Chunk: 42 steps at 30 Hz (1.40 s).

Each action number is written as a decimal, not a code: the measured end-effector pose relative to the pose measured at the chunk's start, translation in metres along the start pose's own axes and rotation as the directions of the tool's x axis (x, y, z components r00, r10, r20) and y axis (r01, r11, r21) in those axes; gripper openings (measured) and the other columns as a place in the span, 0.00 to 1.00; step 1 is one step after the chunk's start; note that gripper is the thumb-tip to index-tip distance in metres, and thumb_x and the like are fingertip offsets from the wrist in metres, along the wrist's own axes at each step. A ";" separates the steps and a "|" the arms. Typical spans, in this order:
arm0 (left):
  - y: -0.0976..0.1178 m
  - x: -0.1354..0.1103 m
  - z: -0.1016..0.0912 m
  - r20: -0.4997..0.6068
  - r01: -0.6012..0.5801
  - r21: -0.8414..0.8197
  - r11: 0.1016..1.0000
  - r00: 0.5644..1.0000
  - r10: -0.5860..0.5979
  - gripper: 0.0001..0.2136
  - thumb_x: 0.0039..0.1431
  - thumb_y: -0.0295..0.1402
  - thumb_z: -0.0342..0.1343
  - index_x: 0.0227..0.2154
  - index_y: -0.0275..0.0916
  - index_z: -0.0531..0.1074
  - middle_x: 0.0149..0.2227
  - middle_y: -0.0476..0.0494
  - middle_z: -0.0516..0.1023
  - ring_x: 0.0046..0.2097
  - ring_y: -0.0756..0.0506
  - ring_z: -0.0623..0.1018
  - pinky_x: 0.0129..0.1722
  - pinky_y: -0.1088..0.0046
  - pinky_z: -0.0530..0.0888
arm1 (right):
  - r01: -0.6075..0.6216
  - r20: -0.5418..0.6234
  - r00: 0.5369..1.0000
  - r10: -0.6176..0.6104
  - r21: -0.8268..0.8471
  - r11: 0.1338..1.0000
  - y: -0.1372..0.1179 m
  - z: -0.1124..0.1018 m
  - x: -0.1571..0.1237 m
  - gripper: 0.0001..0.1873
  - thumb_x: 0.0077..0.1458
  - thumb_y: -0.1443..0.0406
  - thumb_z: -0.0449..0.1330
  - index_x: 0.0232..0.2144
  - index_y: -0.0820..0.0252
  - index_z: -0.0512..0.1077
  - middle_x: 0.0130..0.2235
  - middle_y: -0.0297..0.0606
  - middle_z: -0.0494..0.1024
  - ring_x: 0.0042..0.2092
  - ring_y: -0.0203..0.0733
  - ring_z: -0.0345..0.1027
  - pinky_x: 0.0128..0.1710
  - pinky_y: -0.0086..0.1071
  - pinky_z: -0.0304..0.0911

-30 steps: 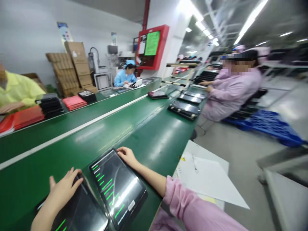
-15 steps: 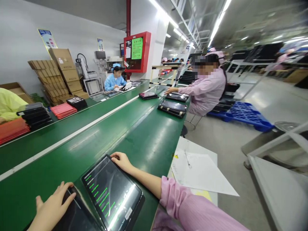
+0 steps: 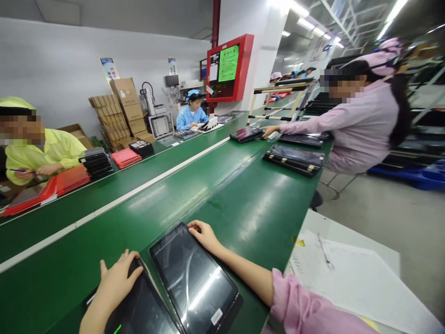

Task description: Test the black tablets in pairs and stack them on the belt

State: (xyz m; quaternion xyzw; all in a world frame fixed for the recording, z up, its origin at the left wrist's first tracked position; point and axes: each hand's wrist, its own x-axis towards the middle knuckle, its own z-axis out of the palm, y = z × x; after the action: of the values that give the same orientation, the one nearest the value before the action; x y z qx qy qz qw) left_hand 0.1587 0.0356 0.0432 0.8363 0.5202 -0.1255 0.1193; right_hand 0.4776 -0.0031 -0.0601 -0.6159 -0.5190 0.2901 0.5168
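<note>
Two dark tablets lie side by side on the green bench top in front of me. My left hand [image 3: 116, 283] grips the upper end of the left tablet [image 3: 141, 301], its thumb on the screen side and the other fingers over the far edge. A bit of green text shows low on that screen. Curled at the upper right corner of the right tablet [image 3: 194, 273] is my right hand [image 3: 205, 236], its fingertips partly hidden by the edge. The right screen is dark with glare, and a small white label sits at its lower right.
A co-worker in pink [image 3: 361, 116] reaches toward a tablet [image 3: 246, 133] farther along the bench; stacked tablets [image 3: 294, 160] lie nearby. Paper [image 3: 361, 278] and a pen [image 3: 325, 250] rest on a white side table at right. Across the bench, a person in yellow [image 3: 45, 153] sits by red sleeves [image 3: 73, 178].
Green text has gone from the right tablet's screen, and some now shows on the left one. My view has turned left. Both hands stay at their tablets.
</note>
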 end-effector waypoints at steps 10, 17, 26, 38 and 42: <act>0.005 -0.003 -0.003 -0.036 -0.005 -0.019 1.000 0.999 0.005 0.16 0.69 0.38 0.40 0.53 0.46 0.68 0.63 0.34 0.70 0.68 0.34 0.63 0.62 0.26 0.41 | 0.005 0.060 0.998 -0.004 -0.019 1.000 -0.005 -0.005 -0.003 0.10 0.56 0.61 0.58 0.38 0.58 0.75 0.34 0.37 0.78 0.36 0.44 0.71 0.38 0.34 0.66; 0.010 -0.004 -0.006 -0.103 -0.023 -0.028 0.999 0.994 0.020 0.17 0.71 0.37 0.36 0.49 0.43 0.69 0.58 0.36 0.75 0.64 0.35 0.70 0.65 0.30 0.44 | -0.003 0.087 0.996 0.003 0.000 1.000 -0.005 -0.006 -0.002 0.11 0.56 0.59 0.58 0.39 0.59 0.74 0.33 0.36 0.76 0.34 0.42 0.70 0.37 0.33 0.65; -0.006 -0.013 -0.002 -0.021 -0.040 -0.165 0.986 0.999 0.037 0.27 0.70 0.44 0.37 0.67 0.40 0.55 0.71 0.29 0.53 0.72 0.33 0.52 0.64 0.30 0.42 | -0.095 0.156 0.982 0.101 -0.048 0.994 -0.008 -0.020 -0.005 0.17 0.56 0.55 0.58 0.43 0.59 0.72 0.33 0.35 0.75 0.35 0.41 0.69 0.38 0.33 0.65; -0.053 -0.009 -0.003 0.064 0.110 -0.322 0.940 0.994 -0.094 0.31 0.67 0.52 0.36 0.55 0.34 0.73 0.59 0.32 0.74 0.58 0.35 0.76 0.59 0.60 0.69 | -0.530 0.499 0.757 0.422 0.091 0.843 -0.047 -0.032 -0.015 0.25 0.58 0.43 0.58 0.29 0.60 0.73 0.27 0.40 0.75 0.28 0.44 0.70 0.28 0.34 0.67; -0.052 -0.011 -0.003 0.043 0.093 -0.348 0.933 0.996 -0.083 0.31 0.67 0.53 0.36 0.55 0.37 0.74 0.59 0.35 0.75 0.58 0.36 0.76 0.57 0.63 0.70 | -0.622 0.621 0.704 0.345 0.306 0.720 -0.058 -0.024 -0.026 0.24 0.57 0.47 0.59 0.44 0.59 0.75 0.39 0.44 0.80 0.40 0.50 0.77 0.39 0.38 0.72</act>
State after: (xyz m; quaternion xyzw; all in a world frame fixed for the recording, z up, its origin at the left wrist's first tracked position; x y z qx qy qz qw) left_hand 0.1074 0.0496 0.0461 0.7758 0.5694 -0.0479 0.2677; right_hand 0.4718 -0.0397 -0.0032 -0.4767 -0.3583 0.6981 0.3963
